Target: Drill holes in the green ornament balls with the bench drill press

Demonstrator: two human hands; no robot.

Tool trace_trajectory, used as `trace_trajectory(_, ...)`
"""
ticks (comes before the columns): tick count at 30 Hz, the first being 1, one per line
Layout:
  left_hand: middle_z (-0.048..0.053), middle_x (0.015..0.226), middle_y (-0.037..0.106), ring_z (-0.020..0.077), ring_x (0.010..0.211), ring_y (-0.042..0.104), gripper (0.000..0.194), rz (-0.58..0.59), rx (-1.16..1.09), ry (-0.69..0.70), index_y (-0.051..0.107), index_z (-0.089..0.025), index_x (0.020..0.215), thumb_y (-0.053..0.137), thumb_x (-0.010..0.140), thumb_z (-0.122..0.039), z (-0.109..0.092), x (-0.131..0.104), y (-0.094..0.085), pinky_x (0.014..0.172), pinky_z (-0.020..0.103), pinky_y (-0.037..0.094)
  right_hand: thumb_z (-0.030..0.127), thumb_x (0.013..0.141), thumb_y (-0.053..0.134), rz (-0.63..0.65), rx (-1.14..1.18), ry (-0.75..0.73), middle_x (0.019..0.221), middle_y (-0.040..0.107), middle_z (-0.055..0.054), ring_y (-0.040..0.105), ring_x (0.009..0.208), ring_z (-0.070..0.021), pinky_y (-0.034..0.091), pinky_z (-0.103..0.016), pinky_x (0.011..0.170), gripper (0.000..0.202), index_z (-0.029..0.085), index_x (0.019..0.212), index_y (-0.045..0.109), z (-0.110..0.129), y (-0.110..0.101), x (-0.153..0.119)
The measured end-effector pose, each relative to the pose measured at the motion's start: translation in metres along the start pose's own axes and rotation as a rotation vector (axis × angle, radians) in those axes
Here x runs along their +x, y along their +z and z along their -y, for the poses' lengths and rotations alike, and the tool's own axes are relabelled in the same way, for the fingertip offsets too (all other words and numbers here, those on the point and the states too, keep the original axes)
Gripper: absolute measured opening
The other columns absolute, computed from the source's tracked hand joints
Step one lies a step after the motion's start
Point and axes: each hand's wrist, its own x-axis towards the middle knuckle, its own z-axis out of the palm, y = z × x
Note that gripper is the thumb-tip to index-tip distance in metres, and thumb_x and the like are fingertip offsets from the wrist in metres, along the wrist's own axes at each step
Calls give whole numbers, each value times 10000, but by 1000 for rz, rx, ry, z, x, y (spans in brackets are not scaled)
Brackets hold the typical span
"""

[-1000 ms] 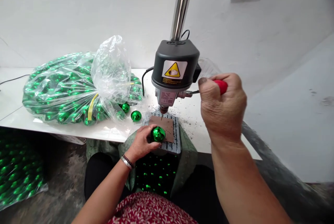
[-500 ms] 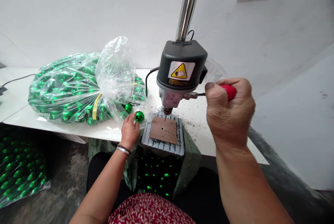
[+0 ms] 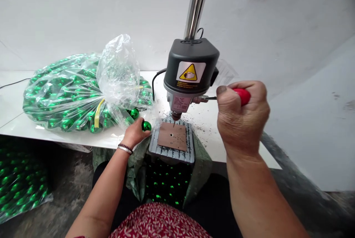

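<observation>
My left hand (image 3: pixel 135 133) holds a shiny green ball (image 3: pixel 146 126) between thumb and fingers, just left of the drill base. Wrapped around the red knob of a lever (image 3: pixel 243 97) is my right hand (image 3: pixel 242 119), closed. That lever joins the side of a small drill press (image 3: pixel 192 68) with a dark grey housing and a warning label. Its thin bit (image 3: pixel 174 123) points down, above a brown board (image 3: pixel 172 137) with a small hole. The board lies on the grooved metal base (image 3: pixel 155 145). A second green ball (image 3: pixel 134 113) rests behind my left hand.
A clear plastic bag (image 3: pixel 63 94) full of green balls lies on the white table (image 3: pixel 213 149), left of the drill. Another bag of green balls (image 3: pixel 22 186) is on the floor at left. Dark shavings are scattered near the base. Below it, green balls (image 3: pixel 166 186) sit between green cloth.
The held ball has come slightly down and its hold has turned, the thumb now lying along its near side. My right hand stays on the lever knob. The whole view has shifted a little.
</observation>
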Motion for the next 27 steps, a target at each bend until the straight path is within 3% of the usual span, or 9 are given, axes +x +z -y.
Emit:
trace_trajectory(3,125,1188,767,278,1054,744,622,-23,-526,-18,598,-164,1375,766,795,-312,3,-13,1,934,368,560,477,901,614,-5,-12,-5,736,527,25,496,638,-120,447,-281,579,238,259,842,539,-1,1,0)
trace_trajectory(6,77,1056,759,201,852,742,606,148,-1121,-66,610,-174,1318,766,773,-390,-1,-23,6,818,331,591,486,905,617,-19,-23,-11,756,546,21,516,656,-122,465,-284,595,245,259,846,546,-3,1,0)
trace_trajectory(8,75,981,756,183,784,728,525,262,-1273,-103,657,-158,1189,781,749,-416,-7,-25,11,769,316,590,491,912,613,-20,-27,-16,776,560,17,531,671,-122,480,-288,611,248,258,858,549,-4,2,0)
trace_trajectory(11,76,979,771,180,816,711,444,232,-1169,-86,712,-152,1078,783,748,-441,-18,-23,21,762,297,572,500,917,600,-9,-32,-17,784,573,16,541,676,-122,495,-293,624,254,258,862,546,-4,2,0)
trace_trajectory(15,48,1028,786,214,983,696,414,84,-881,88,753,-164,1075,789,740,-404,-30,-18,33,894,311,555,529,919,577,22,-33,-11,752,578,24,542,649,-117,494,-287,613,277,262,853,540,-1,1,0)
trace_trajectory(20,31,1064,797,222,997,703,436,112,-696,189,759,-184,1163,785,768,-367,-37,-15,42,940,332,555,529,887,584,10,31,3,733,597,30,531,621,-109,480,-270,580,276,257,850,561,2,0,1)
trace_trajectory(27,24,1100,828,286,1113,729,508,80,-375,236,778,-259,1256,859,755,-288,-52,-23,37,1053,403,531,518,898,583,1,-10,-8,756,610,27,529,643,-104,477,-261,594,268,256,839,574,1,0,0)
